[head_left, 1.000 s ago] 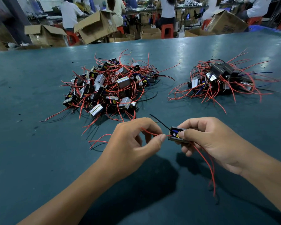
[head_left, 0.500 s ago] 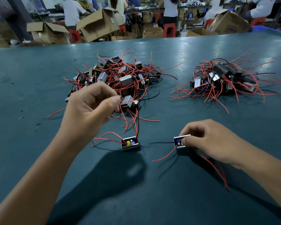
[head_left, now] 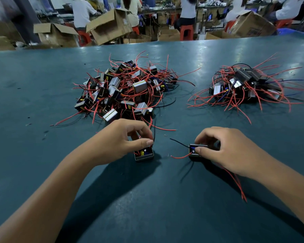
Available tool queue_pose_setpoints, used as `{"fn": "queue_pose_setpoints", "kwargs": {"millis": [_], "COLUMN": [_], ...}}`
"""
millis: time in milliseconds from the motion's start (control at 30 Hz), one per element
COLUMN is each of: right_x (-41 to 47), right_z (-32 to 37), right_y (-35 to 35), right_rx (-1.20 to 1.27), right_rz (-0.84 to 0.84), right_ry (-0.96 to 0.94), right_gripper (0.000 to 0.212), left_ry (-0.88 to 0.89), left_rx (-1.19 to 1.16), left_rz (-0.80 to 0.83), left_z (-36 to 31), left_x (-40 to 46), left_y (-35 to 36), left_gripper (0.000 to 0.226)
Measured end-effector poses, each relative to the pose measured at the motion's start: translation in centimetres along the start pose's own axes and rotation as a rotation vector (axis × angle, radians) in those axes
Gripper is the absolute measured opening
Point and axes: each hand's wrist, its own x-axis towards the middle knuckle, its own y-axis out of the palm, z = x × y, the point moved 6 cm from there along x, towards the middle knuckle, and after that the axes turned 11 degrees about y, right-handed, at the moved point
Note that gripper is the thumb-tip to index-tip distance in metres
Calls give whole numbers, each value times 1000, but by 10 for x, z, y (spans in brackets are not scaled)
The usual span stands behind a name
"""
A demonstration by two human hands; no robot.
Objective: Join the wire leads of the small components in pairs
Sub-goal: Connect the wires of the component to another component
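**Two components in hand on the teal table**

The left hand point(head_left: 119, 140) curls over a small black box-shaped component point(head_left: 144, 154) that sits on the teal table point(head_left: 33, 102), thumb and fingertips pinching at its top edge where its wires come out. The open face of that component shows yellow and blue parts inside. Just beside it, apart by a short gap, the right hand point(head_left: 230, 149) pinches a second component point(head_left: 195, 152), the thumb pressed on its open face and the fingers curled round its far side. A black lead point(head_left: 178, 143) runs from this second component up and to the left, and a short red lead point(head_left: 180, 156) curves out along the table toward the first component without reaching it. A longer red wire point(head_left: 235, 185) trails out from under the right hand toward the near edge.

Beyond the left hand lies a large heap of components point(head_left: 125, 92), boxes tumbled at all angles among tangled red and black wires. Well apart to the right lies a smaller heap point(head_left: 247, 86) of the same parts, its red leads fanned outward.

Past the table's far edge stand open cardboard boxes point(head_left: 111, 27); what they hold cannot be seen. People sit on red stools point(head_left: 186, 32) at benches behind them.
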Motion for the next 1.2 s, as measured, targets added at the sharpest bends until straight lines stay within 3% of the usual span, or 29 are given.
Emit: {"fn": "queue_pose_setpoints", "kwargs": {"millis": [333,500,700,1033,1200], "right_x": [-1,-1,-1,-5,-13], "right_z": [2,2,2,10,12], "right_y": [0,0,0,-6,-9], "right_rx": [20,28,28,9,-44], "right_rz": [37,36,38,29,111], "right_ry": [-72,-73,-70,-118,-147], "right_gripper": [7,6,6,8,30], "left_ry": [-56,-48,37,-9,-26], "left_rx": [-40,13,107,76,81], "left_rz": [-94,-227,-141,-62,-28], "left_z": [5,5,-4,-5,-6], "left_x": [5,5,5,5,3], "left_y": [6,9,15,15,13], "left_gripper": [7,24,23,12,14]}}
